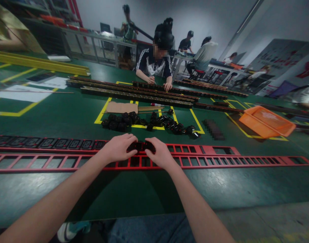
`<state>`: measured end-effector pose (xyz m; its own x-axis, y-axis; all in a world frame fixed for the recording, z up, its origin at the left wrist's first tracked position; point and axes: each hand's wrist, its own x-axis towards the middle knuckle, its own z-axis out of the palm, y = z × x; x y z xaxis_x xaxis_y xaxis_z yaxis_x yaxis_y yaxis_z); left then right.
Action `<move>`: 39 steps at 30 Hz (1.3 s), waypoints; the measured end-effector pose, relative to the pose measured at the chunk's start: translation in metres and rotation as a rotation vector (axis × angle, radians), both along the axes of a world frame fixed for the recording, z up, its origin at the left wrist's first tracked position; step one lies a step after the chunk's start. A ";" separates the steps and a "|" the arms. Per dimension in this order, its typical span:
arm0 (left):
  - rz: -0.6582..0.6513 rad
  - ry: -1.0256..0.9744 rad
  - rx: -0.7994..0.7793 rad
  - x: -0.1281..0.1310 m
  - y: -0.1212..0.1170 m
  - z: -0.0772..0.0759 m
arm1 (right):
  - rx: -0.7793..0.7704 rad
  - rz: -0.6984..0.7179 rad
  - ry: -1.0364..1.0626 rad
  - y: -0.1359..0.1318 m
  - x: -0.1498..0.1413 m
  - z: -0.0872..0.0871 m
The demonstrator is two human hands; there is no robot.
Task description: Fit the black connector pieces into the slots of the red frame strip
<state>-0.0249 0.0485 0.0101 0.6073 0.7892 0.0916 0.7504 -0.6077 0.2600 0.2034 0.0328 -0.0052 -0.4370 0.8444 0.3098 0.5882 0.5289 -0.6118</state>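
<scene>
My left hand [120,147] and my right hand [158,152] meet over the far red slotted strip [228,151]. Between them are small black power sockets [139,146], partly hidden by my fingers. Each hand has its thumb and fingers curled round a black socket at the strip. To the left, a row of larger black sockets [74,144] fills the strip's openings. Right of my hands its openings hold nothing. A second red slotted strip [260,162], with bare openings, lies along the near side under my wrists.
Loose black sockets [119,121] lie in a pile beyond the strips, near a cardboard piece [121,107]. An orange basket [267,121] stands at the right. Long dark rails [139,94] cross the table before a co-worker [155,64]. Yellow rails [40,62] lie far left.
</scene>
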 end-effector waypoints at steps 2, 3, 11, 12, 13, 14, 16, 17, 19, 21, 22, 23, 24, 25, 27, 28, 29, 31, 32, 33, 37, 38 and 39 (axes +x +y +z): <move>0.002 0.000 0.001 0.000 0.000 0.000 | 0.003 -0.001 -0.001 0.000 0.000 0.001; 0.002 0.000 0.001 0.000 0.000 0.000 | 0.003 -0.003 -0.001 -0.001 0.000 0.001; 0.007 -0.007 -0.018 0.000 0.001 -0.001 | -0.007 -0.006 -0.010 -0.001 0.000 0.001; 0.007 -0.009 -0.020 0.000 0.000 -0.001 | -0.008 -0.005 -0.011 -0.001 0.001 0.001; 0.007 -0.011 -0.019 0.000 0.000 -0.001 | -0.009 -0.003 -0.012 -0.001 0.000 0.001; 0.006 -0.012 -0.016 0.001 0.000 -0.001 | -0.009 0.000 -0.013 -0.001 0.000 0.001; 0.003 -0.010 -0.010 0.001 0.000 -0.001 | -0.002 0.008 -0.010 -0.001 0.000 0.001; 0.003 -0.007 -0.010 0.001 0.001 -0.001 | 0.002 0.011 -0.007 0.000 0.000 0.001; 0.004 -0.005 -0.013 0.000 0.001 -0.001 | 0.008 0.010 -0.001 0.000 0.000 0.001; 0.004 -0.006 -0.015 0.000 0.001 -0.001 | 0.009 0.011 0.001 -0.001 0.000 0.001; 0.005 -0.007 -0.014 0.000 0.001 -0.001 | 0.010 0.014 0.000 -0.001 0.000 0.001; 0.005 -0.008 -0.012 0.000 0.001 -0.001 | 0.012 0.018 -0.004 -0.001 0.000 0.002; 0.005 -0.008 -0.009 0.000 0.001 -0.001 | 0.013 0.020 -0.011 -0.002 0.000 0.002; 0.003 -0.009 -0.006 0.000 0.001 -0.001 | 0.012 0.021 -0.021 -0.002 0.000 0.002; 0.001 -0.012 -0.001 0.000 0.000 -0.001 | 0.004 0.015 -0.044 -0.003 0.000 0.003; -0.001 -0.013 -0.001 0.000 0.000 -0.001 | -0.001 0.012 -0.053 -0.003 0.000 0.003; -0.001 -0.012 -0.002 0.000 0.000 0.000 | -0.006 0.011 -0.061 -0.004 0.000 0.003; -0.001 -0.009 -0.006 0.000 0.000 0.000 | -0.012 0.009 -0.066 -0.004 0.000 0.004; -0.001 -0.007 -0.007 0.000 0.000 0.000 | -0.015 0.007 -0.068 -0.004 0.000 0.004; -0.002 -0.006 -0.009 0.000 0.000 0.000 | -0.017 0.005 -0.069 -0.004 0.000 0.004; -0.001 -0.007 -0.010 0.000 0.000 -0.001 | -0.019 0.001 -0.079 -0.004 0.000 0.004; -0.001 -0.007 -0.009 0.000 0.000 -0.001 | -0.019 0.002 -0.080 -0.004 0.000 0.004; -0.001 -0.007 -0.008 0.000 0.000 -0.001 | -0.020 0.003 -0.080 -0.004 0.000 0.004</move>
<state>-0.0249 0.0489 0.0090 0.6071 0.7895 0.0897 0.7483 -0.6060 0.2698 0.2034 0.0291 -0.0009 -0.4621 0.8487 0.2570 0.6343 0.5189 -0.5730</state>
